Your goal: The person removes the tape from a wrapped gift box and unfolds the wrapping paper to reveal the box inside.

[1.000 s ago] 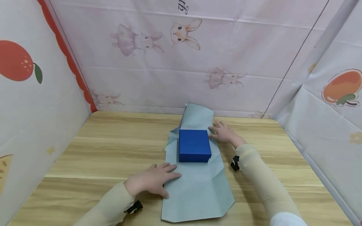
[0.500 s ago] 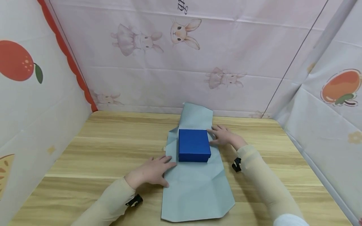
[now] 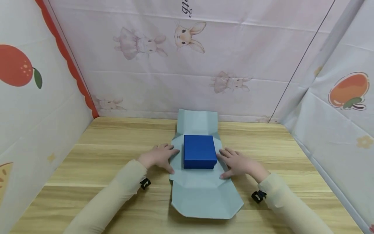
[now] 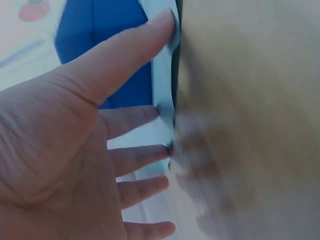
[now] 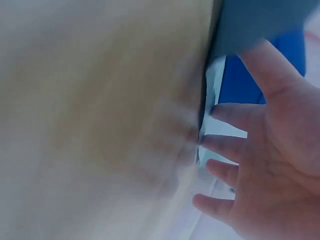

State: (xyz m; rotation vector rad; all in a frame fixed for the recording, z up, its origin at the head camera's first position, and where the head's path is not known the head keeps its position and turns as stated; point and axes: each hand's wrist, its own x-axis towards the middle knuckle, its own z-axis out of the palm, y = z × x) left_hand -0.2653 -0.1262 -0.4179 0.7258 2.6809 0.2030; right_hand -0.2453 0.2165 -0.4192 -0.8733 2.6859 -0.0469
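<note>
A blue lidded box sits on a long, creased sheet of pale blue-green paper on the table. At the paper's left edge is my left hand, its fingers spread and the thumb and fingertips touching the edge beside the box. Opposite it, my right hand lies at the paper's right edge with fingers spread, thumb lower down near the front fold. Both wrist views show fingertips right at the paper's edge, with the box beyond. The paper's front flap and its back flap angle up from the fold lines.
The wood-grain table reaches back to a pink rabbit-print cloth wall. White fruit-print cloth walls close off the left side and the right side.
My left hand has moved up along the paper's left edge, and my right hand has come down the right edge. The paper's back flap has straightened and the front end has lifted.
</note>
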